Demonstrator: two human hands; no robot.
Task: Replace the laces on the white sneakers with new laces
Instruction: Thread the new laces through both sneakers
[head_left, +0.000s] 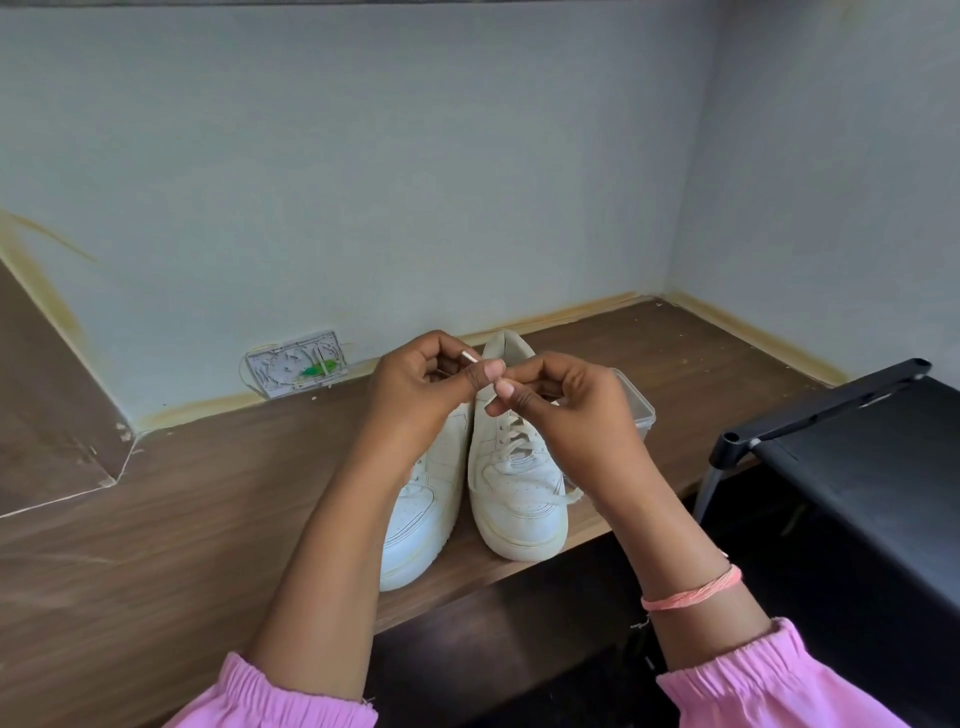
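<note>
Behind the right hand (563, 410) — both it and the left hand (421, 395) pinching lace (519, 441) — sits a clear container (641, 410), contents hidden.

Clear plastic container (640, 410) sitting on wooden shelf (171, 499) behind the shoes. Open white wall box (297, 368) with green part showing at wall base. Black stand (852, 447) standing right.
</note>
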